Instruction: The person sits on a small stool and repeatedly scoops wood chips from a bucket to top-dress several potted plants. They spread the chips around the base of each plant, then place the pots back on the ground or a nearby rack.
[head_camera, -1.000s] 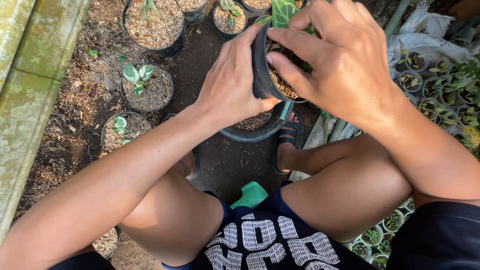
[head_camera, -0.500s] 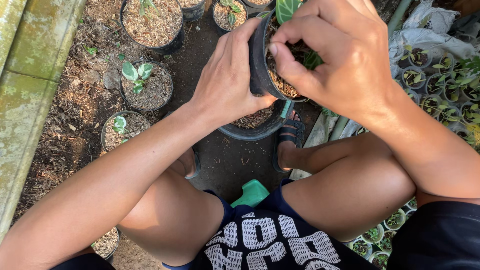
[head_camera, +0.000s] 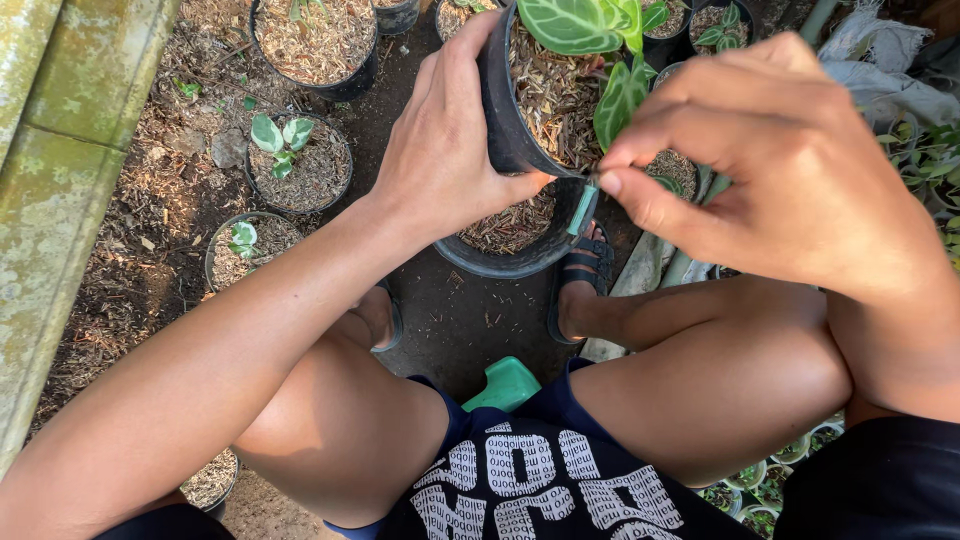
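Head view: small seedling pots (head_camera: 300, 165) crowd beside held black pot (head_camera: 505, 120).

Bare dark ground (head_camera: 470, 320), strewn with husk mulch and dry chips. Standing on it: a large black pot (head_camera: 510, 245) of mulch between two sandalled feet, two small pots with pale-green seedlings (head_camera: 297, 160) (head_camera: 245, 245), a wider mulch-filled pot (head_camera: 315, 45) behind them. Along one edge, a mossy concrete kerb (head_camera: 60, 170). Near the seat, a green plastic stool corner (head_camera: 505, 385).

Small potted seedlings (head_camera: 283, 150) stand on mulch beside a mossy concrete ledge (head_camera: 60, 150); a green stool (head_camera: 505, 383) below.
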